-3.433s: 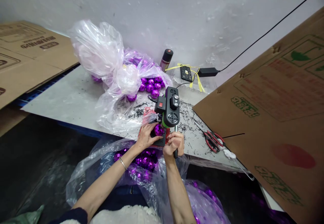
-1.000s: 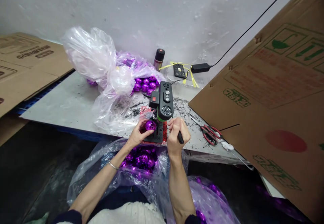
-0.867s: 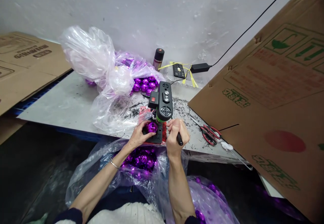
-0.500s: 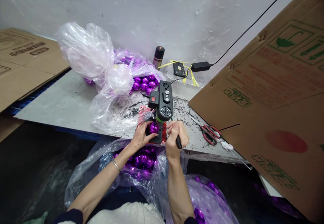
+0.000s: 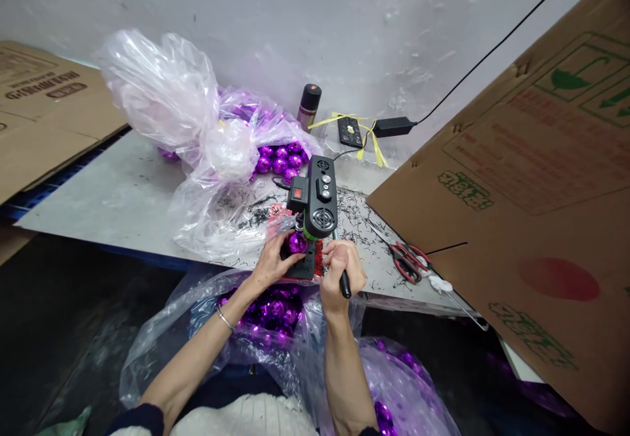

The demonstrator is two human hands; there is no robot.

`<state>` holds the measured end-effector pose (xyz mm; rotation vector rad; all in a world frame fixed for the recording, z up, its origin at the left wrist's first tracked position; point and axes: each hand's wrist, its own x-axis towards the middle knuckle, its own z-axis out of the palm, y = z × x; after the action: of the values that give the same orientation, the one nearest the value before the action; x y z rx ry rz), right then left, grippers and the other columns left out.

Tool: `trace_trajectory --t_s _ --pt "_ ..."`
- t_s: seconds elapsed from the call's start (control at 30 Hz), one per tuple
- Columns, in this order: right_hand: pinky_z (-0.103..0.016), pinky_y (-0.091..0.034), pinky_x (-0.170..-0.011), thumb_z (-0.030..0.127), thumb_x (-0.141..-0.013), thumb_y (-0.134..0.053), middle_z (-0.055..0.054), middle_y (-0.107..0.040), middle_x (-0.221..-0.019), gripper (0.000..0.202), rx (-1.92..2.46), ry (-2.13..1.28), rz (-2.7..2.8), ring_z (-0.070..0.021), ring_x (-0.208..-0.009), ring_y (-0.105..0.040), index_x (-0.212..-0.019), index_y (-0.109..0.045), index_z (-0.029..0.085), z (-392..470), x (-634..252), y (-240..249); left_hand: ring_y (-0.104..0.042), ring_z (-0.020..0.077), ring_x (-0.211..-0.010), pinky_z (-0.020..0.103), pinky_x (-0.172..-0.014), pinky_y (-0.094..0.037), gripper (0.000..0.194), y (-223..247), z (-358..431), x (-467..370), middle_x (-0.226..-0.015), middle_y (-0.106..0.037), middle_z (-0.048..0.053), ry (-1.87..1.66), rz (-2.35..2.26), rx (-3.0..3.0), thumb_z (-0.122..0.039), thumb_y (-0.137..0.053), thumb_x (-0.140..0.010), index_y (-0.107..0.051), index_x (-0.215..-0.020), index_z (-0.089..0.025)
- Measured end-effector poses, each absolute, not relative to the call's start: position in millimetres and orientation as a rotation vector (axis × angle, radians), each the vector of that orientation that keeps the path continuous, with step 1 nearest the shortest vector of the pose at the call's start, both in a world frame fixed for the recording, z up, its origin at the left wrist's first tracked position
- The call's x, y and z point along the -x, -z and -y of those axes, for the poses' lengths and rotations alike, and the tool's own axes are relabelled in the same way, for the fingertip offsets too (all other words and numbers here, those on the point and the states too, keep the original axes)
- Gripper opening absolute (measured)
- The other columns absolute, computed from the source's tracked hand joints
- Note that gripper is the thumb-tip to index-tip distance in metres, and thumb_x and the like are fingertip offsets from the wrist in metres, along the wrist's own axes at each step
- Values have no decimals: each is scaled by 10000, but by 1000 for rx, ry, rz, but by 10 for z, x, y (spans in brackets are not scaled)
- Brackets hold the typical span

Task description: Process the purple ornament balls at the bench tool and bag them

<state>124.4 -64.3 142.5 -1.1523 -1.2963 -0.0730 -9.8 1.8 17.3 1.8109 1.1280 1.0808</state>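
Observation:
Between the thumb and fingers of my left hand (image 5: 270,264) is a shiny purple ball (image 5: 296,243), held under the front end of a small black bench drill press (image 5: 321,203). The drill press has a red switch on its side and a dark base (image 5: 301,266) on red material. My right hand (image 5: 343,266) is wrapped round the black-tipped lever handle (image 5: 345,285) at the machine's right side. The drill bit and the ball's contact point are hidden from above. Below my hands, an open plastic bag holds several purple balls (image 5: 273,311).
Red-handled scissors (image 5: 411,262) lie to the right beside a large cardboard box (image 5: 516,193). Behind stand a clear bag (image 5: 167,94) of purple balls, a dark can (image 5: 309,104) and a power adapter (image 5: 394,126). Black shavings litter the table (image 5: 98,193).
My left hand and the purple ball have shifted slightly left relative to the drill press. My right hand stays closed on the lever. The view has moved a little.

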Motion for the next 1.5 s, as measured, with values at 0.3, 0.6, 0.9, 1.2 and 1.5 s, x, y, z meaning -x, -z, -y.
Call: trace_trajectory --t_s 0.3,0.6,0.9,1.2,1.5 --pt "-308 -454 -626 216 -1101 -454 28 -577 -682 362 1094 66 1303 -139 -658 -608 -748 -526 246 638 -1223 -1467 -716 329 -1339 483 -1201 -537 712 -194 -55 241 -1399 -772 117 -1027 -1039 -1361 -620 -764 -901 -664 -1463 -194" --pt "-290 -460 -630 203 -1107 -431 29 -596 -697 360 1129 94 1322 -128 -661 -615 -762 -525 244 651 -1230 -1444 -704 337 -1361 501 -1210 -534 716 -254 -49 294 -1454 -745 131 -948 -976 -1443 -603 -744 -930 -637 -1505 -191" --pt "-290 -440 -618 209 -1108 -425 34 -588 -699 349 1140 124 1347 -127 -647 -598 -776 -529 242 665 -1231 -1452 -678 362 -1381 545 -1177 -554 578 -290 32 275 -1451 -713 201 -968 -1001 -1975 -496 -716 -1013 -622 -1485 -176" --pt "-288 -444 -612 160 -1095 -430 41 -585 -689 354 1139 130 1341 -123 -649 -609 -767 -539 236 674 -1225 -1443 -709 354 -1316 545 -1131 -575 616 -58 -45 115 -1404 -745 161 -1072 -975 -1982 -487 -822 -939 -650 -1467 -221" --pt "-303 -484 -655 230 -1113 -402 17 -619 -757 369 1125 162 1336 -136 -688 -626 -770 -538 240 672 -1238 -1087 -706 359 -1322 548 -1134 -563 644 0 -23 103 -1422 -741 169 -1100 -970 -1983 -549 -801 -946 -651 -1476 -215"
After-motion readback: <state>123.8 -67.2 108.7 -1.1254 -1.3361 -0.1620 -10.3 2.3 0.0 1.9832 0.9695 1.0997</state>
